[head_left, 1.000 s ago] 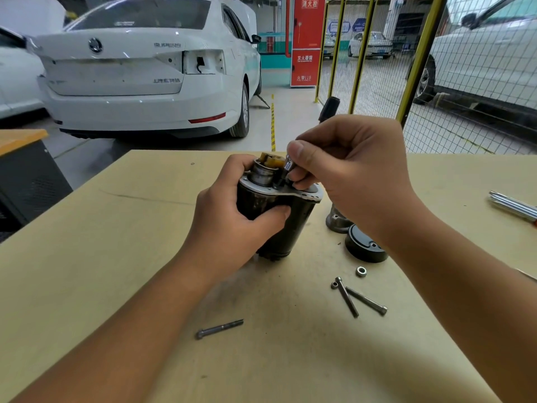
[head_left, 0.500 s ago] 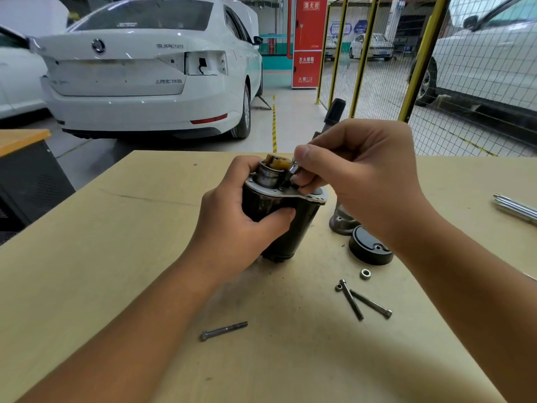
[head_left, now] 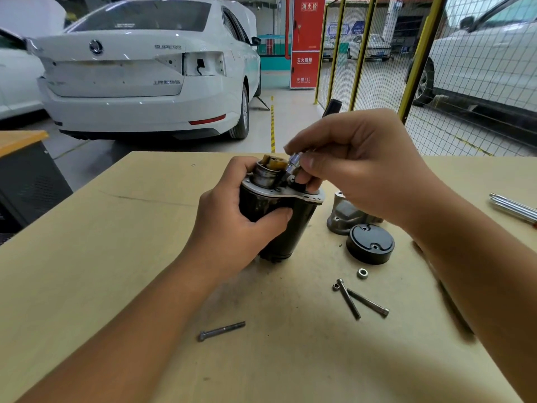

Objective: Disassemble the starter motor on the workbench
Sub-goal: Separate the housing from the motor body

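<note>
Steel tool tip: a small silvery socket-like bit (head_left: 293, 164) is pinched between the thumb and fingertips (head_left: 308, 163) of the right hand (head_left: 366, 167), its lower end meeting the top plate of the motor; a black handle end (head_left: 332, 107) sticks up behind the knuckles.
Right hand grip: fingers curled, clenched round the tool, with the lower fingers resting on the plate's rim.
Left hand grip: the left hand (head_left: 232, 225) wraps the dark body, thumb (head_left: 273, 218) across the front, fingers round the back near the top.
Starter motor: the starter motor (head_left: 279, 210) stands upright, slightly tilted, on the workbench (head_left: 116, 257), near its middle; black cylindrical housing, grey metal plate on top, a shiny collar and a tan part (head_left: 273, 162) rising from it.
Beside the motor: to the right, a grey cast housing (head_left: 343, 216) and, just in front of it, a black round end cap (head_left: 370, 242).
Loose fasteners: a small nut (head_left: 362, 273) lies below the cap; two long bolts (head_left: 359, 301) lie crossed near it, with a tiny washer-like piece (head_left: 336, 286) touching one bolt head; a single bolt (head_left: 222, 331) lies well apart to the left.
Bench edge: shiny metal rods (head_left: 513, 207) lie at the far right.
Beyond the bench: a white car (head_left: 145, 77), a red cabinet (head_left: 306, 42) and yellow-framed mesh fencing (head_left: 418, 59).
</note>
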### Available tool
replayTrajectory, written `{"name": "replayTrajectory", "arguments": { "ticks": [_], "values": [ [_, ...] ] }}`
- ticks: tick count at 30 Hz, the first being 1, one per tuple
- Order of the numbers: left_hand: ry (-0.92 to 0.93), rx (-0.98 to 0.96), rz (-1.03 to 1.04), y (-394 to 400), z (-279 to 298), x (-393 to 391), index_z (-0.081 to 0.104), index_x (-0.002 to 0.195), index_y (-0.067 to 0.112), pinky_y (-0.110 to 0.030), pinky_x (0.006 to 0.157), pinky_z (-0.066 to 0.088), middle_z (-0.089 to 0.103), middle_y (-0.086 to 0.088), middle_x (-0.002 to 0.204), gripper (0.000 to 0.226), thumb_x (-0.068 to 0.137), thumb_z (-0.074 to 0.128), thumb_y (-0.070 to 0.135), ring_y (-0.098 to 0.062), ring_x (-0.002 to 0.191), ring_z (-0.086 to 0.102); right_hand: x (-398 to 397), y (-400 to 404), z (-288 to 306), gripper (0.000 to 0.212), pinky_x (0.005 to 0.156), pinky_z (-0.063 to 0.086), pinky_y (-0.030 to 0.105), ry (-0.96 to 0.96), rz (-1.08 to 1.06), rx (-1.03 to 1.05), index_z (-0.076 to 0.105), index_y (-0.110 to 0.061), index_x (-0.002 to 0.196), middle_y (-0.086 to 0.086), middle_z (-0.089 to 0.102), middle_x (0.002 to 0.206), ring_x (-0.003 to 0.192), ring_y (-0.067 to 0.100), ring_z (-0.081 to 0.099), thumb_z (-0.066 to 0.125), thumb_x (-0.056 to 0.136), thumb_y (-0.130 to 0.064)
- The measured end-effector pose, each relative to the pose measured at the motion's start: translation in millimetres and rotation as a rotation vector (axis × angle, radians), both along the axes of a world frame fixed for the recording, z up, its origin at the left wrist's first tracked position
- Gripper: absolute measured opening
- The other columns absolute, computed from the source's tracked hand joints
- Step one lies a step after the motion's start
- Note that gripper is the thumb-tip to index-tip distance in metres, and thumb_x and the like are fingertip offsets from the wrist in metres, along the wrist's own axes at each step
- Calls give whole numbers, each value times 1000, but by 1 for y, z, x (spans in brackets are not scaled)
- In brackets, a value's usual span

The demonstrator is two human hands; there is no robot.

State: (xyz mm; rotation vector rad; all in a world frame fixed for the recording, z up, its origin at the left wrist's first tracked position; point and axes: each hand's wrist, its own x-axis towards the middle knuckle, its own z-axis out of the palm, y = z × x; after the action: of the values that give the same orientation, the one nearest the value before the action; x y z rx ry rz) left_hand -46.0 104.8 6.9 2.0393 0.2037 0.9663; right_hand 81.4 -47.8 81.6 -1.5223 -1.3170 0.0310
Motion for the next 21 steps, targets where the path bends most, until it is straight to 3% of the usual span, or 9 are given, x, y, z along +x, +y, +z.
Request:
{"name": "replayTrajectory", "arguments": {
  "ticks": [3,8,21],
  "values": [
    [-5,4,4,-1,0,0,57,118,43,-13,78,55,71,22,106,50,75,81,33,-1,99,69,-6,4,-2,7,60,60,29,28,-19,58,76,-2,95,7,76,76,65,18,75,76,89,-5],
    [-3,3,5,-1,1,0,57,118,45,-12,78,54,71,24,107,51,75,81,33,0,100,69,-10,7,-5,13,56,60,30,57,-97,90,74,-4,93,4,76,73,62,18,74,81,85,-12],
    [-5,3,5,0,0,1,58,119,42,-11,78,53,72,23,106,52,74,82,33,1,98,70,-5,4,-3,4,53,55,23,-54,-90,73,75,1,90,7,73,71,58,11,71,76,88,-2]
  ]
}}
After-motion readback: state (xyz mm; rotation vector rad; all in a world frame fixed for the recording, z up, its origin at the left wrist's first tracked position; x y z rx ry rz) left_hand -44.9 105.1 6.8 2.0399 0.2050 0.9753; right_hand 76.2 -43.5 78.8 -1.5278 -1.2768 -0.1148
